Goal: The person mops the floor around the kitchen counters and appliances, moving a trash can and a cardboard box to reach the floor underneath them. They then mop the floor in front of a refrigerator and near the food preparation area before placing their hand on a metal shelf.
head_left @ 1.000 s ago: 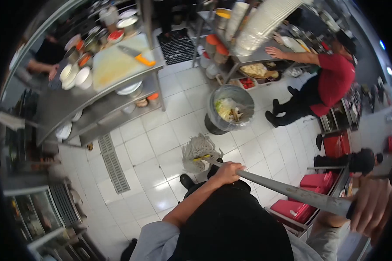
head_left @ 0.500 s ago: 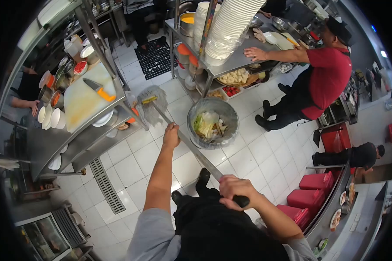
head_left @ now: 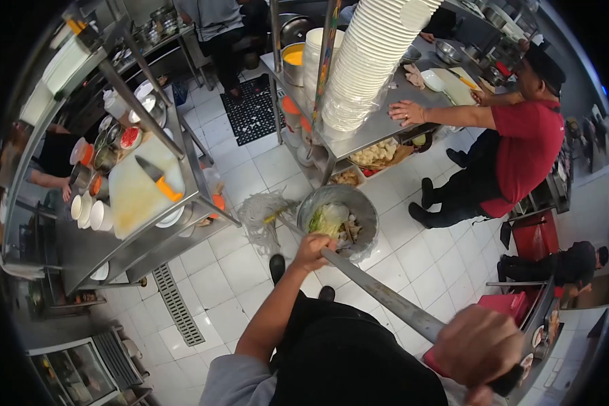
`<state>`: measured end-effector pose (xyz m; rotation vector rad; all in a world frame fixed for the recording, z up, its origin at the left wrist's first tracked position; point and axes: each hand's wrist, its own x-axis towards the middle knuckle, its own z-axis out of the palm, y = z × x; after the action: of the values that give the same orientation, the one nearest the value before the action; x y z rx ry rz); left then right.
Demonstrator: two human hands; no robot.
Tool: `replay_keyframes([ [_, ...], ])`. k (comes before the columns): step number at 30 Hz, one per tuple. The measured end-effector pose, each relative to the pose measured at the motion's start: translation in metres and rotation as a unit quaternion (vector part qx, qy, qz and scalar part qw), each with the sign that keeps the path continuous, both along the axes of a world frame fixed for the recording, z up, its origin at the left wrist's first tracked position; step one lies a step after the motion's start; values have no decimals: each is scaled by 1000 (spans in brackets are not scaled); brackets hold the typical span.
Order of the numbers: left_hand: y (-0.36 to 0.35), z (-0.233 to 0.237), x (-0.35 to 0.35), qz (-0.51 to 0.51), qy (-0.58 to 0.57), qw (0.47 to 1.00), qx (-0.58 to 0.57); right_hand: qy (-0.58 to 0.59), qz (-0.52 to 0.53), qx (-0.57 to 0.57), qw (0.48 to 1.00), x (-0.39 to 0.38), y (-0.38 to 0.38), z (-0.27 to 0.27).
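Gripping the mop (head_left: 382, 289) at two well-separated places, the person has its pole slanting across the front of the body down to the floor. The left grip (head_left: 314, 250) is wrapped round the lower shaft, probably to steer. The right grip (head_left: 480, 345), blurred and close to the camera, is closed round the upper end, with a dark tip showing past it; that wide spacing presumably gives leverage and keeps the shaft from twisting.

The mop head (head_left: 257, 220) lies fanned out on white tiles (head_left: 216, 277), just beside the lined bin (head_left: 369, 220); whether strands touch the bin is hard to tell. The bin's plastic liner likely keeps its wet scraps off the walls. A slotted drain (head_left: 177, 304) is set into the floor, seemingly to carry water away.

On the left tabletop (head_left: 84, 247), a knife (head_left: 158, 177) rests across a cutting board (head_left: 132, 203), its orange handle towards the edge, perhaps for easy reach. Opposite, a tall stack of white bowls (head_left: 369, 61) leans in clear wrapping, likely for cleanliness.
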<state>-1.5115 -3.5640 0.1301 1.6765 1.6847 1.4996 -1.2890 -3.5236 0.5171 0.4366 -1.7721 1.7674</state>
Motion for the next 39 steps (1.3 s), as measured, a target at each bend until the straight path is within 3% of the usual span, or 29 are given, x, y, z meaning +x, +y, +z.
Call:
replay_keyframes([
  [1,7,-2,-13,22,-19,999,24,11,-37,0,999,-12,1,-11],
  [2,17,-9,-32,21,-21,999,25,6,12,25,1000,-27,11,-27],
  [5,49,-69,-106,106,32,993,-26,-105,-44,73,991,-67,12,-71],
  [8,95,-110,-183,117,59,991,-41,-97,-130,93,982,-115,30,-144],
  [9,103,-111,-193,119,66,990,-49,-108,-141,95,980,-123,32,-143],
  [10,107,-112,-193,119,58,990,-51,-117,-148,98,977,-133,36,-140],
  [12,108,-74,-178,111,-3,993,-48,-190,-114,102,970,-138,46,-78],
  [14,106,-42,-145,117,-59,991,-35,-188,58,132,971,-125,80,-31],
  [15,103,-27,-132,80,-68,994,-21,-77,-131,37,988,-133,63,-28],
  [16,104,-10,-126,43,-76,996,-3,-84,15,26,996,-135,95,1],
  [18,110,6,-138,-112,-81,987,-82,63,-166,-29,984,-132,86,14],
  [21,127,6,-184,-177,-13,979,-102,57,-128,-15,990,-176,96,21],
  [24,117,-4,-235,-146,-74,986,-32,60,-136,-17,989,-222,94,2],
  [26,114,-44,-267,-83,-35,992,-93,52,-187,-26,981,-244,97,-17],
  [28,105,-44,-304,-36,-29,999,-23,-32,-167,-54,984,-253,100,-33],
  [32,92,-53,-360,77,39,993,-76,-111,-213,-69,968,-294,85,-83],
  [34,99,-44,-383,127,75,985,-90,-87,-184,-71,977,-299,90,-65],
  [37,110,33,-380,127,44,991,-15,47,5,-3,999,-281,133,-11],
  [39,125,82,-391,174,64,982,43,82,42,-1,996,-272,140,38],
])
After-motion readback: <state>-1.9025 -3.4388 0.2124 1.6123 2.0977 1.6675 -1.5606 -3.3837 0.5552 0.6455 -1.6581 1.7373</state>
